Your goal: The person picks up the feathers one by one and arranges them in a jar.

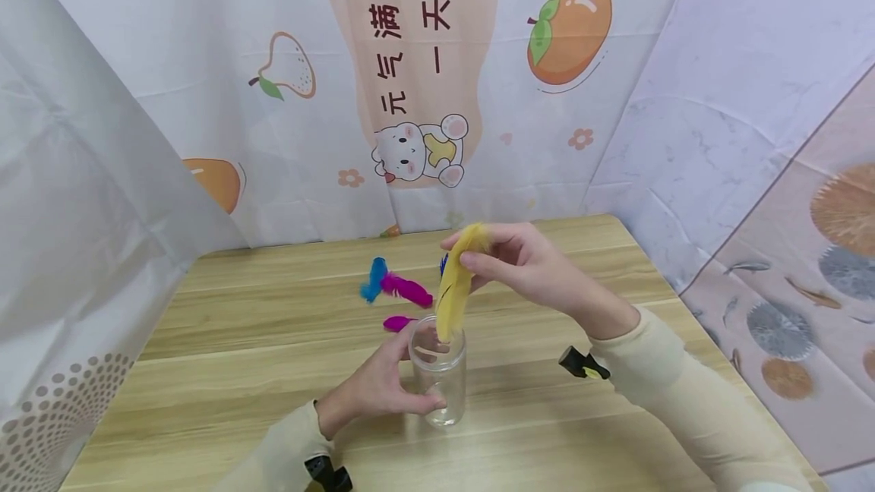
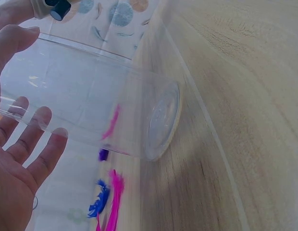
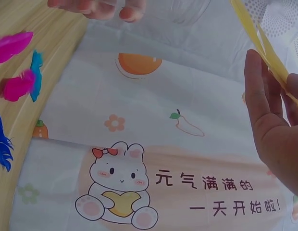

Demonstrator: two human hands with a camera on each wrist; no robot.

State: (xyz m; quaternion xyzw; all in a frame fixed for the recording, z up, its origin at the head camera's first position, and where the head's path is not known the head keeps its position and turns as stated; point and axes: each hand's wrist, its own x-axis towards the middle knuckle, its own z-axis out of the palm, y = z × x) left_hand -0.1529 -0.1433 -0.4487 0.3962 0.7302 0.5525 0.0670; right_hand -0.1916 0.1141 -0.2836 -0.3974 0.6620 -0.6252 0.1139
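A clear, see-through plastic cup (image 1: 453, 382) stands upright on the wooden table, its mouth facing up. My left hand (image 1: 376, 386) holds it from the left, with the thumb on the near side and the fingers round the far side, as the left wrist view also shows. Above the cup, my right hand (image 1: 536, 268) pinches a yellow feather (image 1: 453, 298) near its upper end between thumb and fingers. The feather hangs slanted, and its lower tip overlaps the cup's mouth in the head view. Through the cup's wall no feather shows lying at the bottom.
Behind the cup on the table (image 1: 260, 340) lie a turquoise feather (image 1: 374, 279), a magenta feather (image 1: 409, 289) touching it, and another magenta feather (image 1: 396, 323). A dark blue feather (image 3: 2, 144) lies farther right, mostly hidden in the head view. Printed curtains (image 1: 294, 150) enclose the table.
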